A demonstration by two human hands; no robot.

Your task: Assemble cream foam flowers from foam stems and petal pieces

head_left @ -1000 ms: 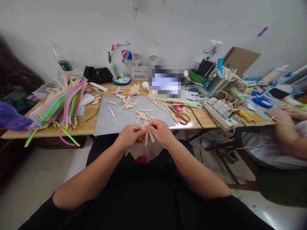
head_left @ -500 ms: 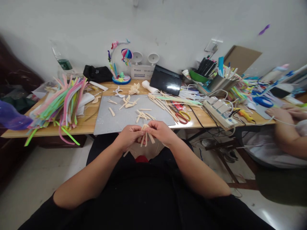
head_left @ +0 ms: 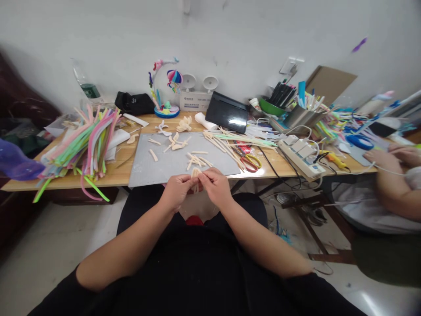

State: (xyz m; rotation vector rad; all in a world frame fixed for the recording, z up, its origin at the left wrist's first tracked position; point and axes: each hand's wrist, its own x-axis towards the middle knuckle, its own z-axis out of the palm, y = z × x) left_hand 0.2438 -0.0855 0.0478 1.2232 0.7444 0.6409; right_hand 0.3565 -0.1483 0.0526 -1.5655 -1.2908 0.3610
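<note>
Both hands pinched together just off the near tabletop edge: left hand (head_left: 176,192) and right hand (head_left: 214,186) each closed fingertip-to-fingertip on a small bundle of cream fuzzy pipe-cleaner pieces (head_left: 195,174), held in the air between them over the lap; the strand ends below the grip are mostly hidden by the fingers. Judging by layout, the piece is mid-assembly: strands gathered, shaping not finished. Just beyond the grip, on the grey cutting mat (head_left: 148,164), a loose scatter of short cream cut strands (head_left: 196,159) lies unused, so material is left. Further beyond and slightly left, several bent cream petal-like pieces (head_left: 176,142) sit on the mat, and past them a cream finished-looking cluster (head_left: 184,123) on the wooden tabletop (head_left: 120,173), so some units look done. Right of the grip and beyond: long cream uncut stems (head_left: 223,142) and red-and-yellow-handled scissors (head_left: 249,160). Far left of the grip: big pile of pastel multicolour pipe cleaners (head_left: 87,138). Far right: another person's hand (head_left: 383,159) resting on the tabletop, separate work.
</note>
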